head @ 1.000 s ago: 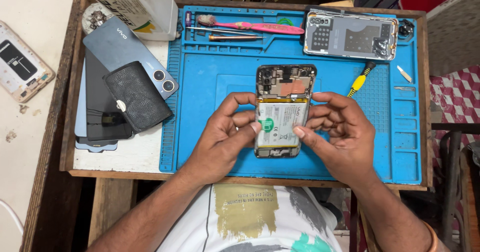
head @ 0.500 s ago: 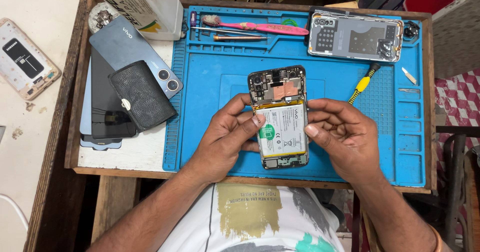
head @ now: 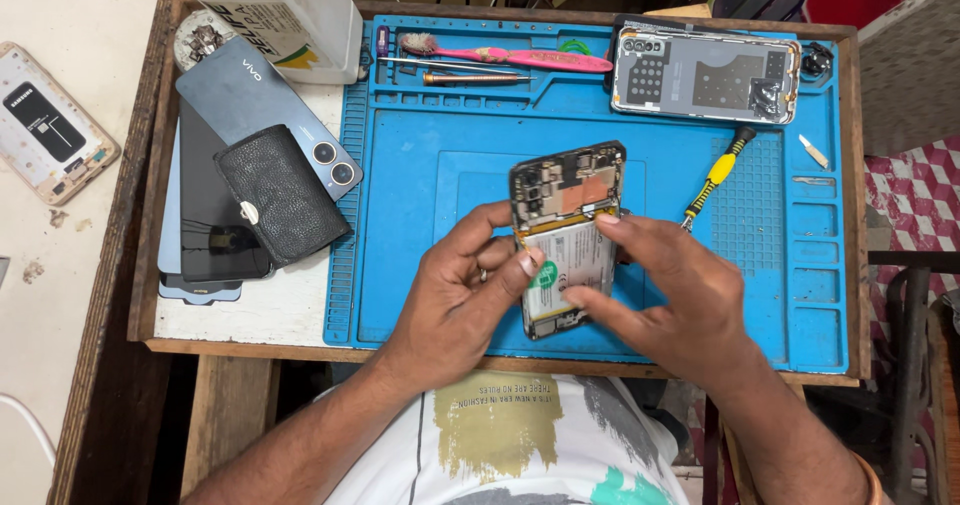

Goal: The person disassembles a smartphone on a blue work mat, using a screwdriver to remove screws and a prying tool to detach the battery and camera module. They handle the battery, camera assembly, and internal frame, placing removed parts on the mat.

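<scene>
An opened phone [head: 566,227] with its back off shows a circuit board at the top and a white battery below. It is lifted off the blue repair mat [head: 420,175] and tilted. My left hand [head: 455,300] grips its left edge, thumb pressed on the battery. My right hand [head: 675,300] holds the right edge, fingers over the battery's right side and bottom corner.
A yellow-handled screwdriver [head: 712,177] lies right of the phone. A removed clear back cover [head: 705,75] sits at the mat's top right, a pink brush [head: 520,57] and a thin tool in the top tray. Stacked phones and a black pouch [head: 280,195] lie left.
The phone has been raised from the mat and tilted toward me. My right hand has shifted over the battery's right side; the view has moved a little.
</scene>
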`<action>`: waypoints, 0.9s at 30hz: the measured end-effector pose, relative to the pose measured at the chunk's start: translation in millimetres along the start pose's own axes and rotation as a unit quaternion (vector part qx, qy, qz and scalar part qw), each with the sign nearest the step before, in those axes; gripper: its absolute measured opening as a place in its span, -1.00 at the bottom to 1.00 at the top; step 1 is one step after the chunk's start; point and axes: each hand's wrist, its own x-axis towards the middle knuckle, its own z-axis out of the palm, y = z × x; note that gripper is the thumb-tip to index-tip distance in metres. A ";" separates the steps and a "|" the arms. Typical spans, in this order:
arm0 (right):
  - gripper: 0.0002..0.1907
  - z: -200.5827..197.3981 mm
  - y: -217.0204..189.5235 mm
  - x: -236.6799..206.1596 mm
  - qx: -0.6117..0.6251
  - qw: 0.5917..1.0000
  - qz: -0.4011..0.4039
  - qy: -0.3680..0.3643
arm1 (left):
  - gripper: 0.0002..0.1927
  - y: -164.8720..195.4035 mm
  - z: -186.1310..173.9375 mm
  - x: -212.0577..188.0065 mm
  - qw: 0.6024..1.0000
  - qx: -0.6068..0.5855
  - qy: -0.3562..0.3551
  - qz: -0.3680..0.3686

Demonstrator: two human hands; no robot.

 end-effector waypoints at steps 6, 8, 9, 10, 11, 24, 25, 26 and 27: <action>0.06 0.2 -6.1 4.9 0.069 0.995 0.051 -0.057 | -0.51 -0.7 -1.3 1.9 1.000 -0.015 0.003 0.013; 0.11 0.1 -8.1 4.3 0.112 0.990 0.057 -0.068 | -0.51 -4.3 -1.2 4.2 0.999 -0.039 0.031 0.016; 0.14 0.2 -8.9 4.1 0.134 0.987 0.060 -0.073 | -0.50 -6.6 -0.9 5.2 0.998 -0.050 0.044 0.019; 0.18 0.9 -9.5 4.1 0.118 0.988 0.060 -0.081 | -0.50 -8.5 -0.7 5.1 0.997 -0.050 0.059 0.009; 0.22 1.6 -10.1 4.1 0.102 0.989 0.060 -0.089 | -0.50 -10.8 -0.3 4.9 0.996 -0.049 0.075 -0.002; 0.17 10.5 -16.3 2.7 -0.007 0.994 0.058 -0.094 | -0.40 -21.3 9.0 1.2 0.976 -0.208 0.016 -0.057; 0.17 11.1 -15.6 2.5 -0.005 0.993 0.062 -0.097 | -0.39 -20.4 9.6 0.2 0.977 -0.204 0.007 -0.056; 0.17 12.1 -14.7 2.6 -0.003 0.993 0.065 -0.099 | -0.39 -19.4 10.0 -0.5 0.978 -0.199 -0.002 -0.056; 0.17 12.9 -14.0 2.5 -0.001 0.993 0.069 -0.100 | -0.38 -18.6 10.2 -0.6 0.979 -0.194 -0.013 -0.055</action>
